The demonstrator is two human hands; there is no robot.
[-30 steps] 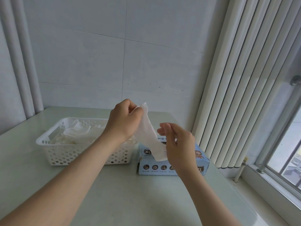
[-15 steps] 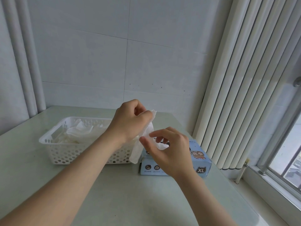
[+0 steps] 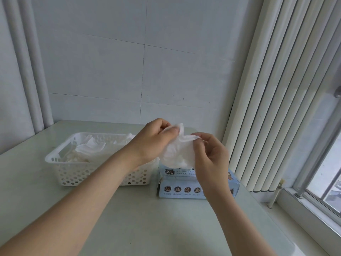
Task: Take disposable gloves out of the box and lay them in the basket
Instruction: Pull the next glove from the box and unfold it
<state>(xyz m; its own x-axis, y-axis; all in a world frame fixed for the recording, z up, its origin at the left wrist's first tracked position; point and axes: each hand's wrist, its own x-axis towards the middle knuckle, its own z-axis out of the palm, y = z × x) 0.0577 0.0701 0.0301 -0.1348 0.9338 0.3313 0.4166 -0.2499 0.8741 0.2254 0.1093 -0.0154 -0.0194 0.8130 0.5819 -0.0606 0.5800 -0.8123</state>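
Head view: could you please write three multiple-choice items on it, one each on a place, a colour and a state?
1. Where does the white basket stand relative to the glove box?
A. on top of it
B. to its left
C. behind it

2. What colour is the glove box?
A. light blue
B. red
C. black

3. What is the state of the white glove?
A. lying flat in the basket
B. wholly inside the box
C. pinched by the left hand and the right hand above the box

Answers:
1 B: the basket sits on the table beside the box's left end.
2 A: its printed sides are pale blue with an XL mark.
3 C: fingers of both hands hold the bunched glove in the air.
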